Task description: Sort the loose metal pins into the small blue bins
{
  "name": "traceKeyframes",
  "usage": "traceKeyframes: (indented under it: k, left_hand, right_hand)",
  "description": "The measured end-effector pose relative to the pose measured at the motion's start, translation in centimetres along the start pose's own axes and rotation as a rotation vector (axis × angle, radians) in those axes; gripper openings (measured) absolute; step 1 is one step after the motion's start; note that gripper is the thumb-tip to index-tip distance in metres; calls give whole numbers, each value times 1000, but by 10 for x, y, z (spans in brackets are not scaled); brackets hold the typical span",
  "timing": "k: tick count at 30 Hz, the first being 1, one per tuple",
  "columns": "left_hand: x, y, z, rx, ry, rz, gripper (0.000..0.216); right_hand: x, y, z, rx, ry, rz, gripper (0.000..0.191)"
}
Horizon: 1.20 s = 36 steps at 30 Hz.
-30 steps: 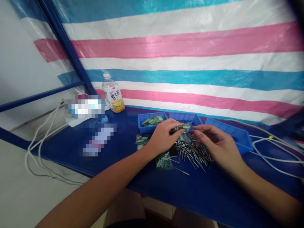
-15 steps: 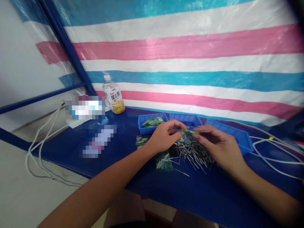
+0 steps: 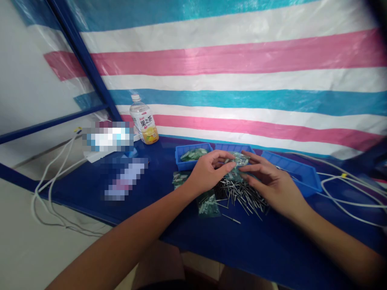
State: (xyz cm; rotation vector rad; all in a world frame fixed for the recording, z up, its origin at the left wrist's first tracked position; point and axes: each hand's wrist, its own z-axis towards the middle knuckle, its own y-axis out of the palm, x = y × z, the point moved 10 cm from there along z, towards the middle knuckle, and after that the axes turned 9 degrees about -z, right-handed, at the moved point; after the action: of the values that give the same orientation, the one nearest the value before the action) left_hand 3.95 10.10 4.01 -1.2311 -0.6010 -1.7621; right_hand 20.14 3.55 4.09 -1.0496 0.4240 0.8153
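A small clear greenish plastic bag with small pieces inside is up above a heap of thin metal rivets. My left hand pinches its left side between thumb and fingers. At the bag's right edge, my right hand has its thumb and a finger on the plastic, with the index finger lifted apart. Below my left hand lies another filled bag on the blue table. More bags show partly behind my left wrist. A single rivet lies in front of the heap.
A blue bin holds several filled bags. Two more blue bins stand behind my hands, partly hidden. A drink bottle stands at the back left. White cables run along the right, others at the left.
The bag has turned from nearly edge-on to face me more flatly. My right hand's fingers have spread and shifted slightly left; my left hand stays almost in place.
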Motion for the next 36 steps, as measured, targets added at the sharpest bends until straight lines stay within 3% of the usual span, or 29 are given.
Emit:
traceKeyframes:
  k: [4, 8, 12, 14, 19, 22, 24, 27, 30, 36]
  left_hand:
    - [6, -18, 0, 130, 71, 89, 14]
    - [30, -40, -5, 274, 201, 325, 31]
    - [47, -35, -5, 159, 324, 612, 45]
    - [49, -33, -4, 111, 381, 745, 41]
    - [30, -39, 2, 84, 284, 967, 25]
    - [19, -40, 4, 66, 191, 1004, 15]
    - [17, -41, 4, 78, 169, 1009, 20]
    - [22, -39, 2, 110, 222, 987, 27]
    - [33, -32, -2, 103, 337, 910, 20]
    - [43, 7, -12, -171, 466, 668, 29]
  right_hand:
    - [-7, -2, 0, 21, -27, 2, 17]
    - [-17, -11, -1, 62, -93, -114, 14]
    - [-28, -4, -3, -3, -188, -244, 21]
    - [-34, 5, -5, -62, -249, -278, 23]
    - [-39, 23, -8, -152, -343, -364, 15]
    - [-37, 27, -10, -183, -363, -409, 16]
    - [-35, 29, -11, -207, -357, -410, 20]
    - [-33, 30, -12, -222, -339, -401, 23]
    - [-34, 30, -12, -203, -348, -391, 26]
    - [-33, 12, -8, -71, -292, -370, 33]
